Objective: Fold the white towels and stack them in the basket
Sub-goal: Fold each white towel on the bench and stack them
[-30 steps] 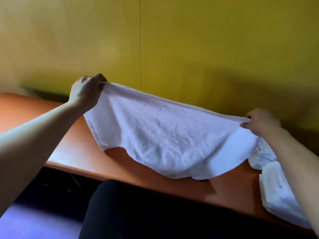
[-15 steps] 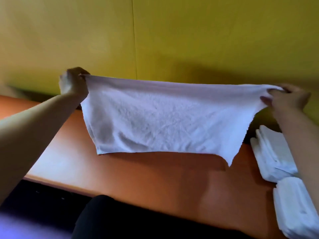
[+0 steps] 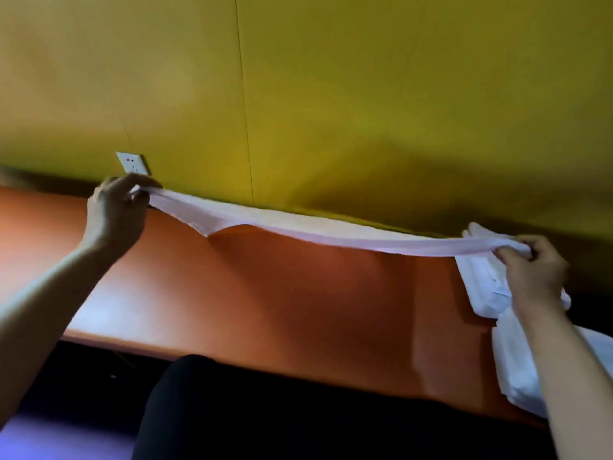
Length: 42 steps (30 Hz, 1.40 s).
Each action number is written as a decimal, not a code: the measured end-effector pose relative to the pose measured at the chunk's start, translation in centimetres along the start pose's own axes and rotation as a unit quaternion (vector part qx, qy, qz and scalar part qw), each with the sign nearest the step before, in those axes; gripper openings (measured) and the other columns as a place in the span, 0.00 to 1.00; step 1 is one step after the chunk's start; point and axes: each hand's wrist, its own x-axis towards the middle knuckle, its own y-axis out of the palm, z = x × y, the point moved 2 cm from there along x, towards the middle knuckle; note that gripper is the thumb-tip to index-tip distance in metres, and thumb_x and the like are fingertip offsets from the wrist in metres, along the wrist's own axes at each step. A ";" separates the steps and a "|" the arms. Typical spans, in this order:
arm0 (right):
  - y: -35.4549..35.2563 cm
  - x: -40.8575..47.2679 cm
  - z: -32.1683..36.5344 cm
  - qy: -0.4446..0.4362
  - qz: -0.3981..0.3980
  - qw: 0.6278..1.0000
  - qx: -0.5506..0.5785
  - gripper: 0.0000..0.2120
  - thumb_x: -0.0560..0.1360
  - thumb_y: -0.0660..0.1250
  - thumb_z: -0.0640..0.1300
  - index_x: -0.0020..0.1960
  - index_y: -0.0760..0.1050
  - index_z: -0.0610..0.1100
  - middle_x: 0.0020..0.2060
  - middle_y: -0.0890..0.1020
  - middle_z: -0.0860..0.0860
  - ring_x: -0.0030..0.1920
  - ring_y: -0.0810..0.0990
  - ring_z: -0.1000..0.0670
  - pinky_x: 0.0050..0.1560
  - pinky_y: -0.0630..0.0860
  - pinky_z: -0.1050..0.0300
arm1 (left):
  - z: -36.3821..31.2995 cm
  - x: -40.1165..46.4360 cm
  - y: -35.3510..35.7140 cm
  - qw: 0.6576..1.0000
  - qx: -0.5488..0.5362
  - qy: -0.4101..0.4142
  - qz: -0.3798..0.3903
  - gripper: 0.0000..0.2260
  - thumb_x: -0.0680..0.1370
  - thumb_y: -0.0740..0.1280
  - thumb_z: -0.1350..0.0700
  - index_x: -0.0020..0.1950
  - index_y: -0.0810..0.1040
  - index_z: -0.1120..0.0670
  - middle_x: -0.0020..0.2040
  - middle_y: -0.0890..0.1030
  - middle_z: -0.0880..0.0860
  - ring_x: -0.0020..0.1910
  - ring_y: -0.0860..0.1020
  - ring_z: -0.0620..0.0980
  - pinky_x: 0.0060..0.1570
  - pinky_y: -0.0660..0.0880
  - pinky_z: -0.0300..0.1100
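A white towel point(image 3: 298, 229) is stretched almost flat and edge-on above the orange table point(image 3: 282, 293), spanning from left to right near the wall. My left hand point(image 3: 114, 215) pinches its left end, and my right hand point(image 3: 534, 267) pinches its right end. Under and beside my right hand lie folded white towels point(image 3: 481, 283), and a second white pile point(image 3: 520, 366) sits nearer the table's front right edge. No basket is in view.
A yellow-green wall point(image 3: 331, 94) rises right behind the table, with a white socket point(image 3: 132, 162) low on the left. The table's front edge runs across the lower frame. A dark-clothed leg point(image 3: 205, 410) shows below it.
The towel hung down as a wide sheet before; now it is swung up flat and level, seen edge-on. Both hands have dropped lower toward the table and stay on its ends.
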 end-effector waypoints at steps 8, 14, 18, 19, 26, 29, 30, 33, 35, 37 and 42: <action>-3.2 -10.5 -7.9 0.051 0.044 0.990 -0.123 0.04 0.73 0.69 0.35 0.48 0.77 0.40 0.39 0.79 0.42 0.39 0.75 0.45 0.34 0.69 0.71 | 8.7 -13.9 1.1 0.993 0.029 -0.100 0.055 0.14 0.79 0.59 0.63 0.52 0.79 0.45 0.48 0.79 0.57 0.48 0.76 0.62 0.54 0.71 0.58; -4.3 -12.5 -11.5 0.066 0.030 0.988 -0.135 0.05 0.72 0.69 0.36 0.48 0.77 0.39 0.38 0.79 0.40 0.35 0.71 0.57 0.33 0.67 0.74 | 10.1 -16.9 0.9 0.988 0.057 -0.128 0.063 0.13 0.81 0.59 0.63 0.57 0.78 0.48 0.49 0.80 0.57 0.50 0.74 0.63 0.54 0.69 0.54; -3.4 -11.7 -12.2 0.080 0.026 0.987 -0.136 0.06 0.74 0.68 0.38 0.52 0.78 0.41 0.40 0.80 0.42 0.39 0.74 0.55 0.34 0.67 0.74 | 9.4 -16.2 1.5 0.985 0.041 -0.156 0.056 0.08 0.82 0.62 0.59 0.59 0.77 0.52 0.52 0.82 0.58 0.56 0.73 0.64 0.56 0.68 0.54; -3.0 -11.5 -12.2 0.074 0.024 0.988 -0.133 0.07 0.75 0.67 0.39 0.52 0.78 0.40 0.40 0.79 0.42 0.41 0.75 0.53 0.35 0.67 0.73 | 9.4 -15.8 1.8 0.984 0.047 -0.160 0.056 0.07 0.82 0.63 0.57 0.58 0.76 0.52 0.52 0.82 0.60 0.56 0.73 0.65 0.56 0.69 0.55; 1.3 -8.5 -12.7 0.059 0.045 0.988 -0.135 0.11 0.78 0.66 0.42 0.57 0.80 0.39 0.45 0.81 0.46 0.48 0.78 0.52 0.42 0.69 0.70 | 10.8 -12.6 5.6 0.979 0.071 -0.180 0.068 0.06 0.80 0.66 0.51 0.55 0.77 0.51 0.50 0.82 0.64 0.52 0.77 0.68 0.54 0.73 0.57; 3.2 -7.0 -13.2 0.059 0.038 0.986 -0.155 0.13 0.78 0.66 0.42 0.59 0.80 0.37 0.49 0.83 0.39 0.52 0.80 0.43 0.49 0.69 0.62 | 11.5 -10.8 8.0 0.976 0.090 -0.185 0.077 0.07 0.80 0.66 0.50 0.56 0.78 0.51 0.52 0.82 0.64 0.53 0.77 0.67 0.54 0.72 0.55; 3.8 -6.6 -13.4 0.056 0.038 0.985 -0.161 0.13 0.78 0.66 0.42 0.59 0.80 0.36 0.50 0.83 0.37 0.54 0.81 0.40 0.51 0.70 0.59 | 11.6 -10.2 8.8 0.974 0.096 -0.187 0.079 0.07 0.80 0.65 0.50 0.55 0.78 0.51 0.52 0.82 0.63 0.54 0.77 0.67 0.54 0.72 0.55; 5.3 -5.1 -14.6 0.053 0.049 0.981 -0.181 0.15 0.77 0.65 0.46 0.59 0.80 0.38 0.51 0.83 0.38 0.55 0.80 0.38 0.56 0.74 0.50 | 12.2 -8.7 11.2 0.970 0.117 -0.193 0.092 0.07 0.81 0.65 0.51 0.55 0.78 0.51 0.53 0.83 0.63 0.55 0.76 0.66 0.53 0.71 0.53; 6.1 -4.3 -15.5 0.050 0.057 0.978 -0.195 0.19 0.74 0.63 0.51 0.58 0.80 0.40 0.49 0.83 0.40 0.54 0.81 0.37 0.57 0.75 0.45 | 12.9 -8.1 12.6 0.967 0.133 -0.192 0.104 0.07 0.81 0.64 0.51 0.55 0.78 0.51 0.53 0.83 0.62 0.54 0.75 0.65 0.52 0.70 0.53; 6.9 -3.7 -16.3 0.041 0.068 0.973 -0.218 0.20 0.74 0.62 0.51 0.58 0.80 0.40 0.49 0.84 0.40 0.53 0.81 0.36 0.56 0.75 0.44 | 13.8 -7.7 13.8 0.963 0.145 -0.194 0.117 0.07 0.80 0.64 0.49 0.54 0.78 0.50 0.53 0.83 0.62 0.54 0.76 0.65 0.52 0.70 0.53; 8.4 -3.2 -17.7 0.040 0.078 0.959 -0.269 0.15 0.78 0.64 0.45 0.60 0.79 0.38 0.55 0.83 0.36 0.57 0.79 0.36 0.56 0.73 0.48 | 15.2 -7.9 16.0 0.958 0.157 -0.204 0.124 0.09 0.80 0.66 0.50 0.58 0.77 0.52 0.59 0.80 0.63 0.59 0.73 0.65 0.56 0.69 0.54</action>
